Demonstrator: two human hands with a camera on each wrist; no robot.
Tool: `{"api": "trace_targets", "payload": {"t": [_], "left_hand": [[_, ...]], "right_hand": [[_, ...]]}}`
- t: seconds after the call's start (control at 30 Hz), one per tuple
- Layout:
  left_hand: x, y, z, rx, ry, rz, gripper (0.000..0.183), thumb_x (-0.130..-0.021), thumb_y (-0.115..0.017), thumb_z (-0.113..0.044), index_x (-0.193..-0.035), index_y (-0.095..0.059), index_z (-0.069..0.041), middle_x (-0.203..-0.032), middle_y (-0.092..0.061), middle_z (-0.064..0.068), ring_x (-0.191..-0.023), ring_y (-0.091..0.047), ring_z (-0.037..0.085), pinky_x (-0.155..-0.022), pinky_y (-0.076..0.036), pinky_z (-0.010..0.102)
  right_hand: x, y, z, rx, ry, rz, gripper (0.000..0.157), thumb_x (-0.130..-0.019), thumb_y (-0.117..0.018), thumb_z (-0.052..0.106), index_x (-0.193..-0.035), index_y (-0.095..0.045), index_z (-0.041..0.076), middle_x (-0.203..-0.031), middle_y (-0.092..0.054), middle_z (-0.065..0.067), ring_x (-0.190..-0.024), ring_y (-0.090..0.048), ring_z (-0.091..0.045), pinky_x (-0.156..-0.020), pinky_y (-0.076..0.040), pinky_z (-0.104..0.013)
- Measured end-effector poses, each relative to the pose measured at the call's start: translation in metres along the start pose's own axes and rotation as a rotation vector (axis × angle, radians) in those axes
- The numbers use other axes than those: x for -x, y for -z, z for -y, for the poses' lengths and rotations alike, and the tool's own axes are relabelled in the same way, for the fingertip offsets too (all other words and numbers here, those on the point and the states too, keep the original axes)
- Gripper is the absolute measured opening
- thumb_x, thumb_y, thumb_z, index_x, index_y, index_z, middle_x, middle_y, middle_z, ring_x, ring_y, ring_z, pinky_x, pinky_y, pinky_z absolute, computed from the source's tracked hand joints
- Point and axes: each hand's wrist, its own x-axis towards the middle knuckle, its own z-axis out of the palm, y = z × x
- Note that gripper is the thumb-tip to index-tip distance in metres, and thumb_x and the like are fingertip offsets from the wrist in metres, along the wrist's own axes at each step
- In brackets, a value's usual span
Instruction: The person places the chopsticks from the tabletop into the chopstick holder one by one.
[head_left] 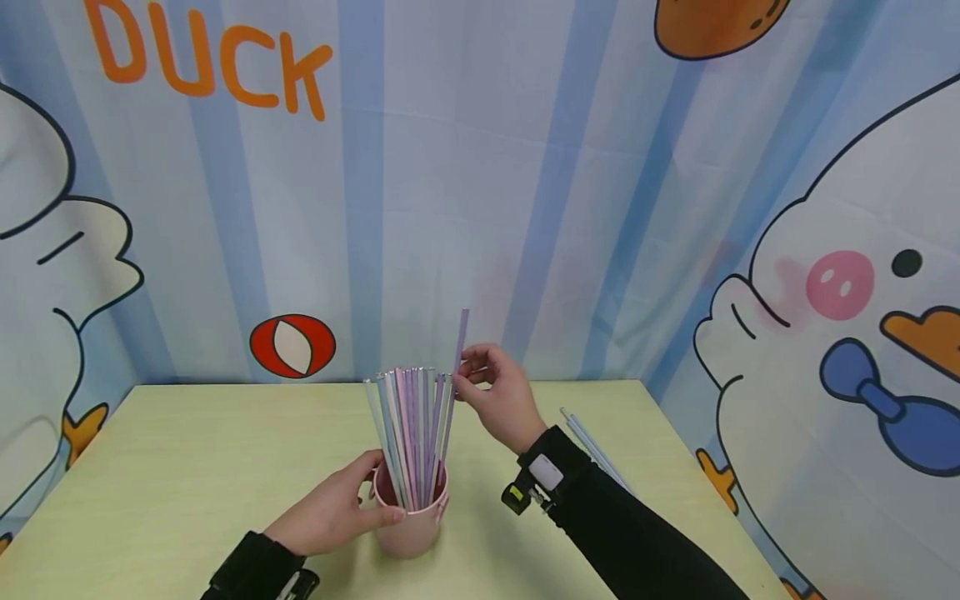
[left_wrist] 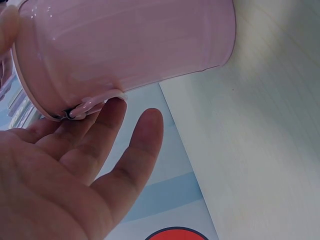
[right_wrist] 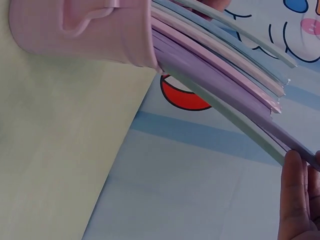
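A pink cup (head_left: 408, 537) stands upright, holding a bunch of purple, pink, blue and pale straws (head_left: 405, 429) that fan out above its rim. My left hand (head_left: 337, 508) grips the cup near the rim, thumb on the near side. In the left wrist view, some of its fingers lie by a small side handle (left_wrist: 102, 101) and one finger stands off the wall. Between thumb and fingers my right hand (head_left: 501, 400) pinches a purple straw (head_left: 462, 329), which rises above the others at the bunch's right side. Its lower end is hidden among the straws inside the cup.
More pale and bluish straws (head_left: 596, 450) lie on the light wooden table (head_left: 225, 450), partly behind my right forearm. A striped blue curtain (head_left: 465, 208) with cartoon ducks hangs just past the table's back edge.
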Motion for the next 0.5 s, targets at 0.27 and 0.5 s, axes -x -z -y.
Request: {"api": "trace_targets", "payload": {"t": [0.27, 0.5], "left_hand": [[0.001, 0.000, -0.001, 0.002, -0.009, 0.001, 0.083, -0.076, -0.076, -0.045, -0.141, -0.036, -0.013, -0.137, -0.049, 0.010, -0.116, -0.048, 0.029, -0.097, -0.045, 0.058], [0.000, 0.000, 0.000, 0.010, -0.017, 0.003, 0.083, -0.077, -0.075, -0.046, -0.141, -0.036, -0.013, -0.137, -0.049, 0.009, -0.115, -0.048, 0.028, -0.097, -0.045, 0.058]], "right_hand": [[0.008, -0.007, -0.014, -0.005, -0.043, 0.034, 0.025, -0.088, -0.065, 0.004, -0.110, -0.054, 0.005, -0.096, -0.059, -0.014, -0.082, -0.060, -0.022, -0.070, -0.060, -0.035], [0.016, -0.011, -0.028, 0.035, -0.081, 0.066, 0.028, -0.087, -0.066, 0.007, -0.113, -0.053, 0.005, -0.097, -0.059, -0.014, -0.083, -0.060, -0.022, -0.070, -0.060, -0.035]]}}
